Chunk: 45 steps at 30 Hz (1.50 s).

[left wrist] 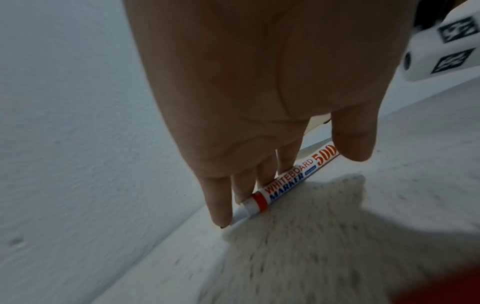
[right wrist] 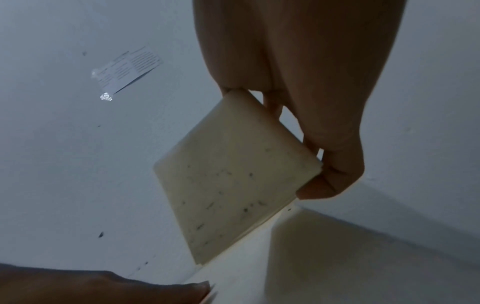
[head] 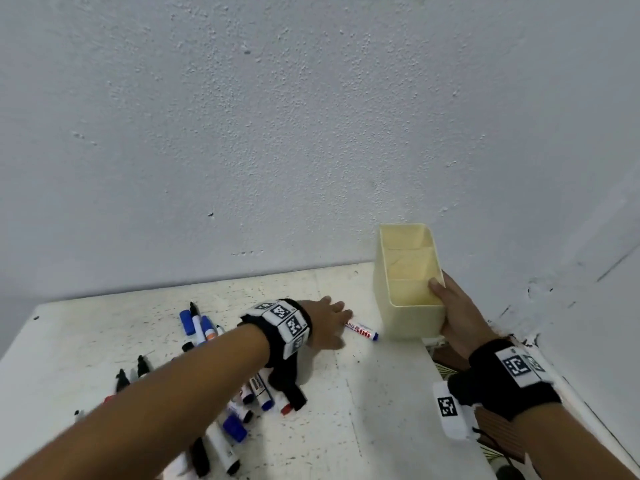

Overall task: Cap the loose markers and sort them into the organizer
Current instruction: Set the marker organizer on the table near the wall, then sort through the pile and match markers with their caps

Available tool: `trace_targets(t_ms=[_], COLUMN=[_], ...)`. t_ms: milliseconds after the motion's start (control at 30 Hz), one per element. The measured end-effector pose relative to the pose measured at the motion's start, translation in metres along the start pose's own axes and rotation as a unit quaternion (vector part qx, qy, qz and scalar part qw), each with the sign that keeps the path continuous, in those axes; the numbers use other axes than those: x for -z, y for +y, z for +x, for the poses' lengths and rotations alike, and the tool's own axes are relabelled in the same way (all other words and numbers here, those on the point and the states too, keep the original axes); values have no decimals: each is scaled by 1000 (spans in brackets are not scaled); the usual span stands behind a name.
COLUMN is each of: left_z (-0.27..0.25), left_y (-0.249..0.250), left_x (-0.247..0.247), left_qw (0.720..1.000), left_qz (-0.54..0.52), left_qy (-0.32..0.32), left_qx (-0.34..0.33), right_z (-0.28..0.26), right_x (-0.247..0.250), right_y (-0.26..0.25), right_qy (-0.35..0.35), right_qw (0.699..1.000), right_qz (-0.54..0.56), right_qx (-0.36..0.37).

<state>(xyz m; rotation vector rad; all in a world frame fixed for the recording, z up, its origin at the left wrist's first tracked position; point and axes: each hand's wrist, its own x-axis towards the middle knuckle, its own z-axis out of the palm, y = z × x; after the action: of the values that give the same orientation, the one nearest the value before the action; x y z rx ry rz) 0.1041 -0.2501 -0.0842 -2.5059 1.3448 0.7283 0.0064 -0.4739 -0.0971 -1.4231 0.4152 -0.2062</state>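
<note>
A white whiteboard marker (head: 362, 330) (left wrist: 283, 183) with red and blue print lies on the white table just left of the cream organizer (head: 412, 320) (right wrist: 228, 185). My left hand (head: 341, 317) (left wrist: 293, 168) reaches over it, straight fingers against its far side, thumb at its near side. The marker's tip end is hidden by the fingers. My right hand (head: 441, 299) (right wrist: 306, 148) grips the organizer's near right corner, thumb over the rim. Its compartments hold nothing. Loose markers (head: 225, 393) lie in a pile under my left forearm.
Several uncapped black-tipped markers (head: 122, 377) and loose blue caps (head: 187, 322) lie at the table's left. The wall runs along the table's (head: 363, 410) back edge. The organizer stands near the right edge, beyond which brown patterned material (head: 450, 362) shows.
</note>
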Motion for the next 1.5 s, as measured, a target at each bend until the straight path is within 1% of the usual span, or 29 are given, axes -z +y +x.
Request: trace_targets(t_ms=[100, 200, 333, 533, 667, 767, 867, 933, 1000, 1033, 1067, 1100, 1133, 1167, 1200, 1233, 1267, 1300, 1333, 1367, 1400, 1467, 1500], left_z=[-33, -65, -92, -110, -124, -151, -193, -225, -261, -279, -294, -309, -322, -332, -339, -342, -342, -339, -334, -329, -322, -313, -310], left_y=[-11, -21, -31, -36, -42, -57, -82, -99, -115, -123, -129, -132, -131, -129, -125, -119, -114, -110, -106, -103, -101, -97, -96], left_x=[-12, -24, -37, -53, -60, -67, -81, -93, -110, -121, -132, -142, -152, -159, -165, -170, -173, -177, -180, -183, -184, -184, -182], left_qw=[1000, 999, 998, 999, 994, 983, 966, 955, 944, 938, 933, 928, 923, 919, 915, 913, 913, 914, 916, 918, 922, 926, 926], left_qz=[-7, -34, -41, -36, -91, -147, -200, -219, -231, -236, -242, -251, -262, -275, -286, -292, -294, -293, -288, -278, -263, -236, -229], left_qy=[-28, -24, -33, -16, 35, 74, 109, 131, 139, 133, 122, 103, 81, 59, 39, 26, 17, 13, 10, 8, 4, -6, -8], left_qx=[7, 16, 17, 22, 40, 77, 122, 155, 193, 215, 235, 254, 269, 277, 282, 282, 281, 281, 281, 282, 285, 296, 301], right_z=[-2, -5, -2, 1, 2, 1, -7, -18, -31, -39, -48, -58, -71, -85, -98, -108, -115, -119, -121, -121, -120, -119, -118], right_x=[-24, -50, -74, -109, -126, -139, -148, -149, -151, -151, -150, -150, -152, -154, -158, -161, -167, -173, -179, -185, -192, -203, -207], right_y=[0, -1, 3, 10, 14, 19, 13, 4, 0, 1, 3, 7, 11, 14, 17, 20, 23, 28, 32, 37, 40, 45, 45], right_qy=[-18, -46, -93, -116, -101, -99, -120, -132, -110, -83, -52, -39, -50, -88, -147, -212, -275, -325, -352, -369, -377, -367, -358], right_qw=[1000, 997, 986, 960, 939, 931, 922, 919, 923, 915, 896, 868, 836, 805, 770, 729, 682, 634, 596, 576, 567, 557, 558], right_qz=[-25, -69, -138, -245, -322, -349, -369, -371, -369, -390, -427, -464, -492, -512, -542, -586, -630, -670, -698, -712, -718, -730, -734], right_qx=[-1, 2, 29, 64, 60, 36, 0, -11, 19, 56, 108, 171, 237, 287, 301, 282, 247, 209, 183, 163, 147, 148, 151])
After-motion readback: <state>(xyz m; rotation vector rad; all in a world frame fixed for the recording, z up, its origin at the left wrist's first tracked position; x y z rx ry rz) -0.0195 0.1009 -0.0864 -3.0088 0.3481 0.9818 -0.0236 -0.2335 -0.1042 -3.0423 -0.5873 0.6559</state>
